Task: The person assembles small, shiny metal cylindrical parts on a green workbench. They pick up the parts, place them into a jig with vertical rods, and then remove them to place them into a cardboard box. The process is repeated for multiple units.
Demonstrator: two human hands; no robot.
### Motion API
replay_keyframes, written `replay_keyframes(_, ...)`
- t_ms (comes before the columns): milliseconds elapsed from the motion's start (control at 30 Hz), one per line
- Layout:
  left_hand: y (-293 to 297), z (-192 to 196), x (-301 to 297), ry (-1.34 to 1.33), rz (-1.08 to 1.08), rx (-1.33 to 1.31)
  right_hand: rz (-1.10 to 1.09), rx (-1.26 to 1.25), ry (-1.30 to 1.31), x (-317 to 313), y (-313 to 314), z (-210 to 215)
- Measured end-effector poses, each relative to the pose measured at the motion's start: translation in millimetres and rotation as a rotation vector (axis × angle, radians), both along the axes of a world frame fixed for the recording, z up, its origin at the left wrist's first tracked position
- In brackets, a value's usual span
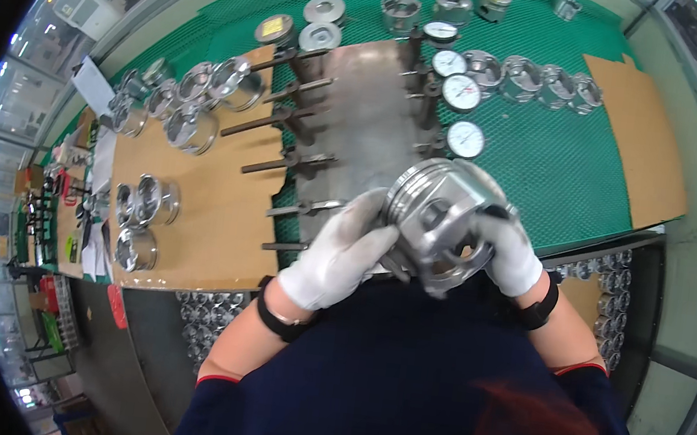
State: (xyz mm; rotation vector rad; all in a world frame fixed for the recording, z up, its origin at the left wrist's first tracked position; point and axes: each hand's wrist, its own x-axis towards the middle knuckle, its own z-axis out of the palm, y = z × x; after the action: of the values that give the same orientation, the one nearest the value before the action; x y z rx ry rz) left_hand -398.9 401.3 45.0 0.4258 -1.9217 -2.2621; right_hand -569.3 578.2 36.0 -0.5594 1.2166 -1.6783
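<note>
A silvery engine piston (430,218) is tilted in front of my chest, its ring grooves toward the upper left and its open skirt toward me. My left hand (337,255), in a white glove, is closed at its left side, with the fingertips partly hidden behind it. On the other side my gloved right hand (510,249) grips the skirt, its thumb near the opening. Just beyond the piston lies a grey metal plate (366,103) carrying gauge stands. Round white dial gauges (466,139) line its right side, and dark rods (269,125) stick out on its left.
Several pistons (191,129) stand on a cardboard sheet (211,219) at the left. More pistons (521,80) are lined up on the green mat (577,175) behind the gauges. Another cardboard sheet (641,139) lies far right. Below the bench edge, stacked pistons (203,321) show on both sides.
</note>
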Motion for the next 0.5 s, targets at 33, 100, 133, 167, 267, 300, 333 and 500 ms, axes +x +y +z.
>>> replay_keyframes(33, 2.3, 8.5, -0.9, 0.147, -0.049, 0.055, -0.021, -0.083, -0.137, -12.2, 8.1, -2.0)
replay_keyframes(100, -18.1, 15.0, 4.8, 0.096, 0.142, -0.231, -0.220, -0.052, -0.058, -45.0, 31.9, -19.9)
replay_keyframes(133, -31.8, 14.6, 6.4, 0.070, 0.242, -0.328, -0.344, -0.059, -0.102, -61.0, 44.5, -27.2)
replay_keyframes(167, -48.1, 11.5, 10.2, 0.056, 0.366, -0.351, -0.538, -0.061, -0.125, -73.6, 50.0, -23.9)
replay_keyframes(267, -120.8, -14.6, 57.5, -0.117, 0.761, -0.647, -0.772, 0.122, 0.075, -170.1, 96.7, -80.2)
replay_keyframes(300, -151.9, -29.6, 85.4, -0.212, 0.824, -0.770, -0.837, 0.155, 0.026, -193.6, 102.5, -86.5)
replay_keyframes(333, -182.4, -46.1, 116.4, -0.382, 0.878, -0.861, -0.851, 0.211, -0.036, -219.4, 108.4, -94.9)
replay_keyframes(500, -232.9, -72.4, 197.2, -1.143, 0.807, -1.288, -0.882, 0.451, -0.119, -339.3, 140.3, -163.1)
